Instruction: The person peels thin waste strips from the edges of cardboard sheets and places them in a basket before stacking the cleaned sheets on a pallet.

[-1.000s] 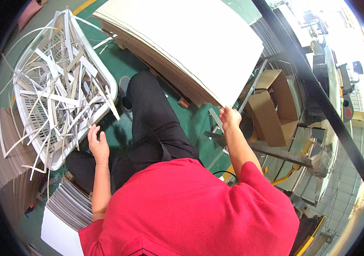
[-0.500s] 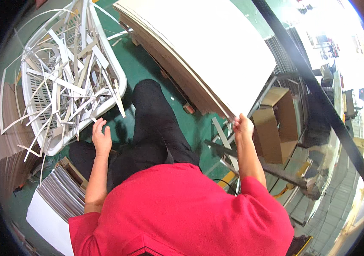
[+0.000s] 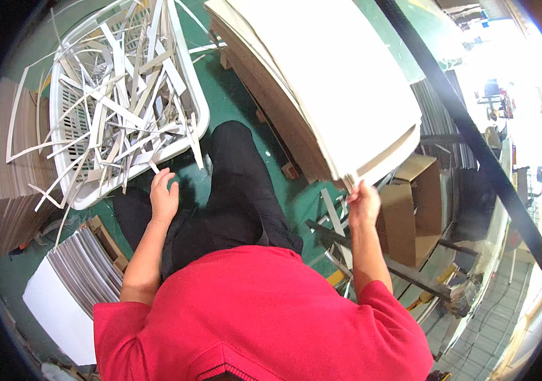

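A tall stack of large white board sheets with brown lower edges stands ahead of me, slightly to the right. At its near corner my right hand is closed, pinching the corner of the upper sheets. The sheet edges there sit slightly raised and bent, with a gap along the near side. My left hand hovers beside my leg with fingers apart and loosely curved, holding nothing. Closest to it is the near rim of a white plastic basket, heaped with thin white and grey offcut strips.
At lower left lies another stack of white sheets; a brown board stack stands beyond it. An open cardboard box sits right of my right hand. A dark metal bar crosses the right side. Under the sheet stack is a wooden pallet.
The view has shifted, so the basket and stack appear further right. My right hand keeps its grip as the near sheet corner lifts and bends. The left hand stays empty.
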A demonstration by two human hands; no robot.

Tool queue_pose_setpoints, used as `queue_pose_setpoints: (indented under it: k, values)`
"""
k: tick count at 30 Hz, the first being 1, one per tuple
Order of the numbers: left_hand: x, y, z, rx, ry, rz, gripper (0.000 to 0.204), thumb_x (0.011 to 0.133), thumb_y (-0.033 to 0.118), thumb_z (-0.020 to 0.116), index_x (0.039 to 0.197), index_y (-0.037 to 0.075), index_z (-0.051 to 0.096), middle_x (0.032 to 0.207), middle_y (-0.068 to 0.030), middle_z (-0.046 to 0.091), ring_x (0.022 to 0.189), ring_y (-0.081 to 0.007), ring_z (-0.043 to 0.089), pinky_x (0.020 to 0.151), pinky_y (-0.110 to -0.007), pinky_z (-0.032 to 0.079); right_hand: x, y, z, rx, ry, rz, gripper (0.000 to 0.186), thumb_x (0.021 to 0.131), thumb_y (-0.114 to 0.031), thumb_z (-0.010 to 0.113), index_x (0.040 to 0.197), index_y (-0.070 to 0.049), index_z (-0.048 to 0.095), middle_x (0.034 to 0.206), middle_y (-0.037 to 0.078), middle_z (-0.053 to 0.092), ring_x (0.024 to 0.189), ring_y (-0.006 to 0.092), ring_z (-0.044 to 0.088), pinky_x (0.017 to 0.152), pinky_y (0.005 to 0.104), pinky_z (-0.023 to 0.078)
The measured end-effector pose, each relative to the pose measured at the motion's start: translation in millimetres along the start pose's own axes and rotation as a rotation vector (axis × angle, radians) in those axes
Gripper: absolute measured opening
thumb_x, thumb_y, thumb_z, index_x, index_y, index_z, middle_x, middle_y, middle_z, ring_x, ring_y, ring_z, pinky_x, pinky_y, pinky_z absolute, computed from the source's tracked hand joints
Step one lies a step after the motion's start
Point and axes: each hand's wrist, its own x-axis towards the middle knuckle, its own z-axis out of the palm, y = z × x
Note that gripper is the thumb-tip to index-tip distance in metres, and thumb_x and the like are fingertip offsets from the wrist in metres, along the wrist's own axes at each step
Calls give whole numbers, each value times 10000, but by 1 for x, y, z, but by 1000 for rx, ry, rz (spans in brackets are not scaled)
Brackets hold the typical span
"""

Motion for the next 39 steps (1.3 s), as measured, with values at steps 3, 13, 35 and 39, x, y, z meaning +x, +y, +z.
queue_pose_setpoints:
  k: [3, 13, 35, 39]
  values:
    - [-2, -2, 3, -54, 105, 107, 215, 752, 43, 587, 964, 18, 573, 1129, -153, 547, 1084, -328, 498, 945, -381, 386, -8, -16, 9, 138, -150, -131, 91, 874, -118, 528, 820, -64, 479, 612, 11, 472, 495, 103, 442, 478, 239, 396]
    - [-12, 2, -2, -75, 92, 46, 216, 750, 39, 581, 964, 15, 571, 1137, -143, 540, 1091, -316, 492, 951, -378, 383, 68, -16, 14, 428, -278, 234, 320, 836, -294, 561, 1055, -61, 534, 1009, 66, 610, 824, 207, 579, 759, 346, 461]
    - [31, 86, -26, -198, 213, 326, 222, 761, 37, 578, 982, 20, 581, 1063, -148, 567, 986, -343, 537, 865, -372, 429, -42, 59, 75, 137, -694, 294, 197, 812, -137, 633, 990, -87, 565, 894, 38, 631, 787, 200, 616, 657, 326, 498]
    - [71, 90, -5, -713, 4, -7, 314, 808, 94, 578, 1101, -12, 539, 1110, -146, 559, 987, -254, 566, 883, -334, 435, -38, 68, 14, 98, -789, 283, 177, 823, -142, 625, 968, -72, 550, 844, 50, 621, 743, 206, 615, 636, 342, 494]
